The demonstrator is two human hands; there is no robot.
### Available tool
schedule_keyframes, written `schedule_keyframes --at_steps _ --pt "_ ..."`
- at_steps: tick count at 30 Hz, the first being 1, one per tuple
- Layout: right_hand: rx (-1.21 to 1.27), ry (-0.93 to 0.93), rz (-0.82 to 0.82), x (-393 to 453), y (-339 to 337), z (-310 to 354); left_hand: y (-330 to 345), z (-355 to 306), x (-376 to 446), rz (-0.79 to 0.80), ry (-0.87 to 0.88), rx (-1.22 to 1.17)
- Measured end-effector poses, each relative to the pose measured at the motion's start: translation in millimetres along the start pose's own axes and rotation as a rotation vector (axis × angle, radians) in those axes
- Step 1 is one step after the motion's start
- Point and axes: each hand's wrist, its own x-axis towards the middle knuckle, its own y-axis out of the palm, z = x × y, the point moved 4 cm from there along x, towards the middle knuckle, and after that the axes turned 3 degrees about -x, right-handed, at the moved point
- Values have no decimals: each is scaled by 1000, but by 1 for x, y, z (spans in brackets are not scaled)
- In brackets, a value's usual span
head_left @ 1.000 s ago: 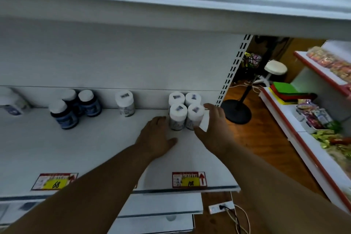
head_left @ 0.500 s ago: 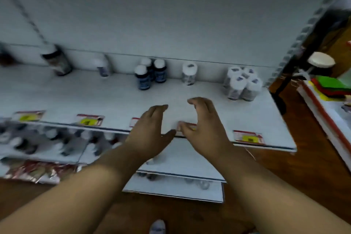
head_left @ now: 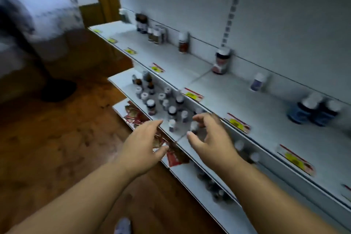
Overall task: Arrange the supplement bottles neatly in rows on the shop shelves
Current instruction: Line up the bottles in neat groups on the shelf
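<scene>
Both my hands hover empty in front of the white shelves. My left hand (head_left: 145, 143) has relaxed fingers over the red packets. My right hand (head_left: 210, 137) is spread with loosely bent fingers just before several small white-capped bottles (head_left: 171, 113) scattered on the middle shelf (head_left: 123, 81). On the upper shelf (head_left: 218, 91) stand single bottles: a dark jar (head_left: 141, 23), a brown bottle (head_left: 183, 42), a red-labelled bottle (head_left: 221, 61), a white bottle (head_left: 258, 81) and blue bottles (head_left: 313, 110) at the right. The picture is blurred.
Red packets (head_left: 136, 117) lie on the lowest shelf, with dark bottles (head_left: 214, 186) further right. Yellow price tags (head_left: 237, 123) line the shelf edge. A wooden floor (head_left: 57, 148) spreads left, where a blurred person (head_left: 38, 24) stands.
My view has swung left and down from the right end of the shelf. Both hands left the group of white bottles and dropped toward the middle shelf, still empty.
</scene>
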Motion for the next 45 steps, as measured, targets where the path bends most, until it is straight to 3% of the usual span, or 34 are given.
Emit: schedule_keyframes --at_steps 6,12,23,30,39,45 --pt "21 -59 28 108 127 109 -88 155 42 -8 -57 77" --pt "47 8 107 192 196 162 -141 251 88 10 -90 83" --pt "169 142 232 387 334 135 -142 396 270 96 -239 0" --pt "189 279 222 506 423 143 -149 500 394 171 -184 29" --pt "260 684 -7 605 569 106 -102 659 520 403 50 -35" --pt "258 925 -144 654 656 27 -33 731 582 462 52 -65"
